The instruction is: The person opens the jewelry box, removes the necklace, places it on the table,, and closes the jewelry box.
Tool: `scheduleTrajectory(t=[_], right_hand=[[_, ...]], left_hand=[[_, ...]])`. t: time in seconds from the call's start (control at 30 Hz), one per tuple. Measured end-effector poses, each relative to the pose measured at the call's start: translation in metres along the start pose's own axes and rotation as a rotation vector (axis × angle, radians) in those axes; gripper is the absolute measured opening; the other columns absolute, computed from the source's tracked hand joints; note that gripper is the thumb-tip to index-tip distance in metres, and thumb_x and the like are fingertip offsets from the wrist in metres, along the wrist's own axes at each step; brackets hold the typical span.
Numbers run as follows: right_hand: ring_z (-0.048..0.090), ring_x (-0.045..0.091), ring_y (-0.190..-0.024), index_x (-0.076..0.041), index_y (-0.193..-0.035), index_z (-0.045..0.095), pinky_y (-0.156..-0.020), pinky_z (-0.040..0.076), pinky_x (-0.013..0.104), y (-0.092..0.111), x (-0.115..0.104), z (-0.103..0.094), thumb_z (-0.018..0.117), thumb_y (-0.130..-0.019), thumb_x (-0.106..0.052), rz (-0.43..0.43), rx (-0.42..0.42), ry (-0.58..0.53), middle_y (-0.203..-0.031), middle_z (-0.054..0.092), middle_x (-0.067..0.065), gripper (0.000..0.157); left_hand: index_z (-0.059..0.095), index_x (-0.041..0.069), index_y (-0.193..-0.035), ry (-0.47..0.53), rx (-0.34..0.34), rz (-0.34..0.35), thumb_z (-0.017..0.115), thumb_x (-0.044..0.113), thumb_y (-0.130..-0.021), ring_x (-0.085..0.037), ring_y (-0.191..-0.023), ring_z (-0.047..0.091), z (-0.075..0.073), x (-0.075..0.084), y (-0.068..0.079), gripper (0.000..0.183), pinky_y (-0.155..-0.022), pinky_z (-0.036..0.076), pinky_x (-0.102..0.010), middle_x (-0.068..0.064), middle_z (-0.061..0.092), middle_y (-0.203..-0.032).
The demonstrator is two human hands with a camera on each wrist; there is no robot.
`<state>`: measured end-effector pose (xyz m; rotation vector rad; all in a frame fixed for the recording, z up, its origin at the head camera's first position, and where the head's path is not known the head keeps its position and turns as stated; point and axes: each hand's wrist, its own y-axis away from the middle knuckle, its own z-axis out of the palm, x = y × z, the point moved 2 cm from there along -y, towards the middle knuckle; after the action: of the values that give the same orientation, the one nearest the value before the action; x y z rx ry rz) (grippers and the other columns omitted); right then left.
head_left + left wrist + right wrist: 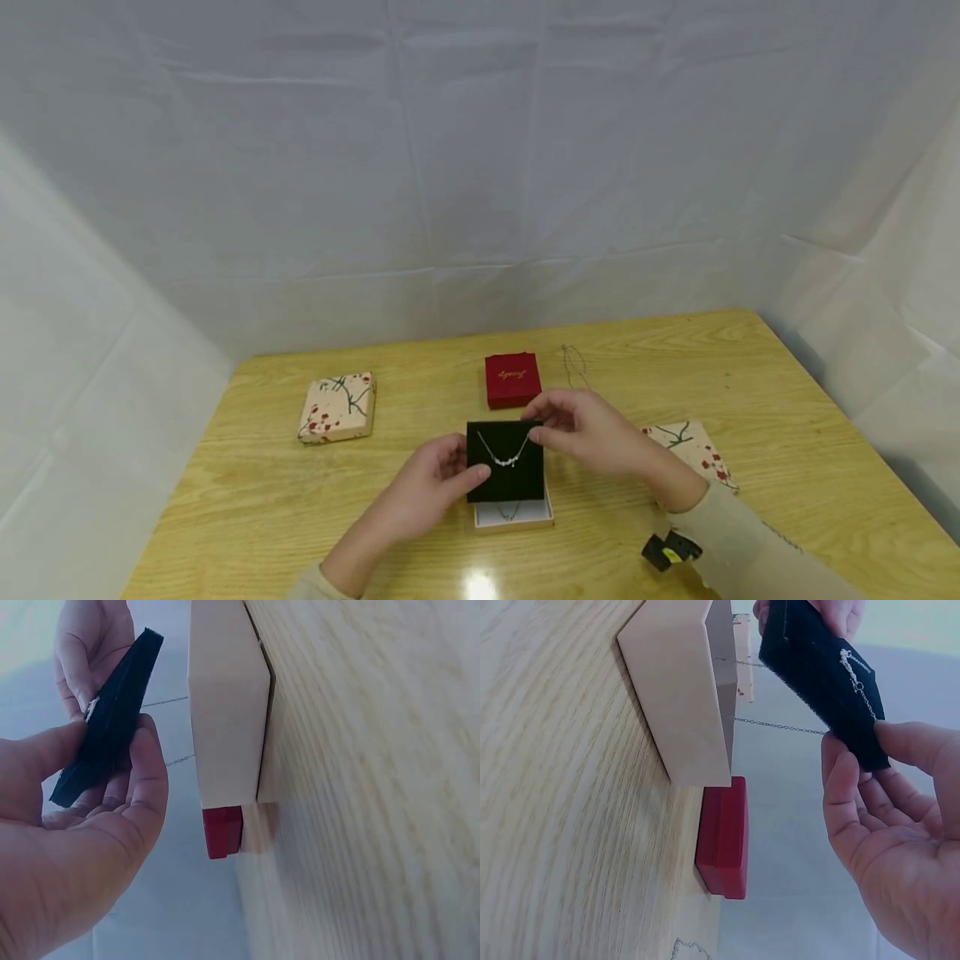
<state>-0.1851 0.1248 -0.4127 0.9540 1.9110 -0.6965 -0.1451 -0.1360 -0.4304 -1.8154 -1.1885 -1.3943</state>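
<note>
Between both hands is a black velvet necklace pad, raised above an open cream box base. A silver necklace lies across the front of the pad, and its chain hangs from behind down into the box. My left hand grips the pad's left edge, thumb on the front and fingers behind. At the upper right corner my right hand pinches the pad, thumb over the front near the chain. In the left wrist view the pad shows edge-on, tilted.
A red jewelry box with gold lettering stands behind the hands, and another thin chain lies beside it. To the left sits a floral box. A floral lid lies partly under my right forearm. White cloth surrounds the wooden table.
</note>
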Motion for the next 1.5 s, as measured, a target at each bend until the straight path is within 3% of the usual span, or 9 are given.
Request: scheduleTrajectory(t=[0.13, 0.27, 0.37, 0.53, 0.67, 0.77, 1.03, 1.5], right_hand=[[0.068, 0.018, -0.103, -0.009, -0.125, 0.070, -0.089, 0.060, 0.032, 0.001, -0.001, 0.001, 0.071, -0.103, -0.015, 0.001, 0.018, 0.022, -0.118, 0.071, 0.001, 0.023], [0.066, 0.017, -0.111, -0.015, -0.129, 0.068, -0.092, 0.058, 0.035, 0.003, -0.006, 0.002, 0.074, -0.102, -0.018, -0.052, 0.073, 0.138, -0.124, 0.069, -0.004, 0.028], [0.063, 0.019, -0.117, -0.017, -0.128, 0.069, -0.095, 0.058, 0.040, 0.006, -0.012, 0.005, 0.078, -0.099, -0.018, -0.157, 0.136, 0.282, -0.127, 0.067, -0.005, 0.030], [0.060, 0.018, -0.114, -0.014, -0.117, 0.074, -0.098, 0.055, 0.041, 0.007, -0.020, 0.012, 0.085, -0.092, -0.018, -0.418, 0.221, 0.555, -0.120, 0.066, -0.003, 0.027], [0.058, 0.019, -0.107, -0.013, -0.112, 0.077, -0.091, 0.055, 0.036, 0.008, -0.023, 0.021, 0.088, -0.088, -0.020, -0.580, 0.220, 0.725, -0.115, 0.067, -0.001, 0.028], [0.059, 0.018, -0.106, -0.014, -0.112, 0.077, -0.091, 0.055, 0.035, 0.009, -0.025, 0.027, 0.088, -0.089, -0.024, -0.629, 0.203, 0.806, -0.114, 0.067, -0.001, 0.027], [0.062, 0.018, -0.105, -0.015, -0.109, 0.079, -0.084, 0.054, 0.036, 0.010, -0.025, 0.035, 0.090, -0.087, -0.024, -0.663, 0.221, 0.884, -0.111, 0.069, -0.002, 0.026], [0.062, 0.015, -0.096, -0.016, -0.100, 0.084, -0.075, 0.051, 0.030, 0.010, -0.023, 0.040, 0.094, -0.083, -0.022, -0.676, 0.259, 0.897, -0.102, 0.073, -0.004, 0.021]], left_hand=[[0.065, -0.004, -0.126, 0.046, -0.003, -0.001, 0.069, 0.021, -0.105, -0.021, -0.097, 0.071, 0.001, 0.001, 0.001, 0.032, -0.083, 0.060, -0.028, -0.008, 0.071, -0.106], [0.064, -0.005, -0.125, 0.078, 0.004, -0.013, 0.069, 0.018, -0.105, -0.022, -0.098, 0.071, 0.002, 0.001, 0.001, 0.031, -0.084, 0.060, -0.028, -0.009, 0.071, -0.106], [0.063, -0.006, -0.125, 0.096, 0.007, -0.022, 0.068, 0.018, -0.105, -0.023, -0.099, 0.071, 0.002, 0.000, 0.000, 0.031, -0.085, 0.060, -0.028, -0.010, 0.071, -0.106], [0.061, -0.007, -0.127, 0.111, 0.005, -0.025, 0.066, 0.017, -0.106, -0.024, -0.101, 0.071, 0.001, -0.001, -0.001, 0.032, -0.086, 0.061, -0.029, -0.012, 0.072, -0.109], [0.060, -0.008, -0.128, 0.123, -0.003, -0.017, 0.065, 0.016, -0.107, -0.025, -0.104, 0.073, 0.001, -0.001, -0.001, 0.033, -0.086, 0.061, -0.028, -0.014, 0.074, -0.112], [0.057, -0.009, -0.131, 0.153, -0.017, -0.010, 0.064, 0.014, -0.107, -0.026, -0.107, 0.073, 0.002, 0.000, -0.001, 0.034, -0.087, 0.061, -0.028, -0.018, 0.074, -0.116], [0.045, -0.014, -0.142, 0.262, -0.059, 0.024, 0.060, 0.008, -0.107, -0.026, -0.116, 0.070, 0.003, 0.001, 0.000, 0.044, -0.092, 0.059, -0.030, -0.026, 0.069, -0.130], [0.043, -0.010, -0.142, 0.346, -0.093, 0.018, 0.060, 0.009, -0.108, -0.027, -0.121, 0.069, 0.004, -0.001, -0.001, 0.043, -0.097, 0.058, -0.029, -0.026, 0.067, -0.134]])
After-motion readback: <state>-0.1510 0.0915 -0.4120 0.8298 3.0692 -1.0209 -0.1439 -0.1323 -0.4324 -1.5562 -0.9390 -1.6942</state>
